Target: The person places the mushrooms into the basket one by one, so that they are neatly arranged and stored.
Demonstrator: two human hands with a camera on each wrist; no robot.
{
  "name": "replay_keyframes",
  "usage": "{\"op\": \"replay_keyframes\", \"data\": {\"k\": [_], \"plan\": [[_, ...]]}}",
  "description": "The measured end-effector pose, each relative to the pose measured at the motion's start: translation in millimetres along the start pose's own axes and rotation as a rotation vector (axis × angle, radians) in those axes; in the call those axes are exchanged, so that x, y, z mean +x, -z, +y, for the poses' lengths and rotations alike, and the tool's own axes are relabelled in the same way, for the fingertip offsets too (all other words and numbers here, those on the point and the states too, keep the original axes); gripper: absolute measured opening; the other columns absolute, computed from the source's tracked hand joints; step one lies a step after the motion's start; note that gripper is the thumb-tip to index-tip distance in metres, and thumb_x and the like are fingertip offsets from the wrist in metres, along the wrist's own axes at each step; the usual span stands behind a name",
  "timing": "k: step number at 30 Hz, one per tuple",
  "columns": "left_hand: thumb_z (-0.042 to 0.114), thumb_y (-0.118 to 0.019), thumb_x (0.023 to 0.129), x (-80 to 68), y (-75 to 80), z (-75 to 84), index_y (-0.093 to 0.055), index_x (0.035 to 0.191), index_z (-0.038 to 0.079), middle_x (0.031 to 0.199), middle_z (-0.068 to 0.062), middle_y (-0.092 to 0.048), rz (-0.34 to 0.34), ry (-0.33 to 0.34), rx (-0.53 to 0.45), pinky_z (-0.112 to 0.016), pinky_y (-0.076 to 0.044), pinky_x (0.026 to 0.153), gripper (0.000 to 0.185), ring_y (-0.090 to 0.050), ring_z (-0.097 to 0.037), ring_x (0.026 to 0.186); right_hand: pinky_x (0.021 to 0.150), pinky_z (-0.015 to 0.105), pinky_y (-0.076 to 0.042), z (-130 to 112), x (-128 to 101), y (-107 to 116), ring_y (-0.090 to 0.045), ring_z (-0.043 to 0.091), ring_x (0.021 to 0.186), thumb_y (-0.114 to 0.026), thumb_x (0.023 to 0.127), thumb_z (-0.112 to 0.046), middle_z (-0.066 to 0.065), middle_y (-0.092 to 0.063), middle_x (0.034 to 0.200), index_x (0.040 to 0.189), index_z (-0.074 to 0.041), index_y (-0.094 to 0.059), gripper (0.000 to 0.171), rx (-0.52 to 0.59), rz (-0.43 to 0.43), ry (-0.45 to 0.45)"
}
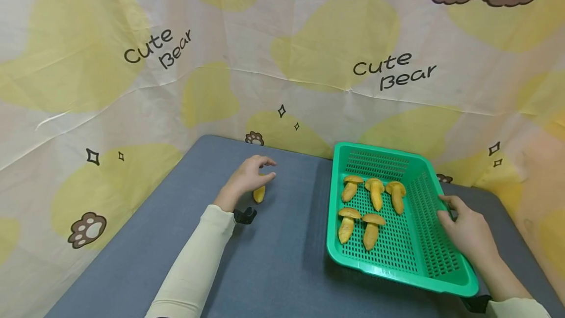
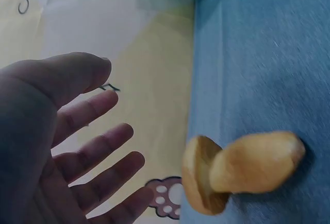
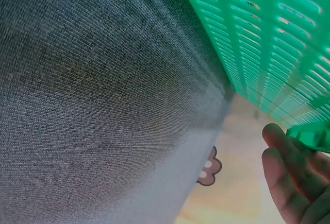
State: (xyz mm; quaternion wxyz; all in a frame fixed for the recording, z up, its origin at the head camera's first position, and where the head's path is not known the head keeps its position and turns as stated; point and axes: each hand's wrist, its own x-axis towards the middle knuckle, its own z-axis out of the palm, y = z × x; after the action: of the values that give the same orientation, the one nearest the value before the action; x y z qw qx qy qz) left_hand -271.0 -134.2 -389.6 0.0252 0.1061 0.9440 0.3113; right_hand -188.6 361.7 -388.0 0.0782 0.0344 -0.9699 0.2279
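My left hand (image 1: 247, 176) hovers over the left part of the table, thumb and fingers spread with nothing between them. Below it a yellow-brown mushroom (image 2: 255, 163) lies on its side on the cloth; in the head view the hand partly covers this mushroom (image 1: 259, 195). On the right stands a green plastic basket (image 1: 384, 271) with slotted walls. Several similar mushrooms (image 1: 374, 193) lie inside in two rows, toward its left side. My right hand (image 1: 472, 232) grips the basket's right rim, with the thumb on the inner side and fingers outside, beneath the rim.
A blue-grey cloth covers the table (image 1: 282, 264). Behind and along the sides hangs a patterned curtain (image 1: 309, 28) with bear print, close against the table's back edge. The basket's far end sits near that curtain.
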Motion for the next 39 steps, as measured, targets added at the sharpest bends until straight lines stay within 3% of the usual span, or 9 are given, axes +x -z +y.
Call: {"op": "replay_keyframes", "data": {"k": [9,23,39], "plan": [[0.030,-0.061,0.094,5.9,-2.7,-20.0,-0.060,0.130,0.015,0.134,-0.013,-0.053,-0.043,0.042,-0.003,-0.050,-0.044,0.101,0.039,-0.049,-0.034,0.126,0.036,0.030,-0.029,0,-1,0,-0.031,0.014,0.037,-0.040,0.102,-0.030,0.030,-0.056,0.120,0.143,-0.004,-0.042,0.048,-0.001,0.017,0.006],[0.032,-0.060,0.095,11.4,-6.8,-40.0,-0.064,0.126,0.015,0.130,-0.011,-0.056,-0.062,0.090,-0.004,-0.049,-0.046,0.097,0.036,-0.054,-0.031,0.119,0.037,0.030,-0.030,0,0,0,-0.031,0.014,0.038,-0.040,0.102,-0.029,0.029,-0.058,0.118,0.142,-0.005,-0.043,0.048,0.007,0.025,0.001],[0.034,-0.061,0.094,14.2,-11.9,-48.2,-0.067,0.117,0.017,0.121,-0.006,-0.062,-0.063,0.163,-0.089,-0.044,-0.050,0.090,0.030,-0.058,-0.027,0.112,0.039,0.030,-0.030,0,-1,2,-0.032,0.014,0.039,-0.040,0.102,-0.030,0.028,-0.058,0.118,0.142,-0.004,-0.043,0.048,0.008,0.014,-0.005]]}}
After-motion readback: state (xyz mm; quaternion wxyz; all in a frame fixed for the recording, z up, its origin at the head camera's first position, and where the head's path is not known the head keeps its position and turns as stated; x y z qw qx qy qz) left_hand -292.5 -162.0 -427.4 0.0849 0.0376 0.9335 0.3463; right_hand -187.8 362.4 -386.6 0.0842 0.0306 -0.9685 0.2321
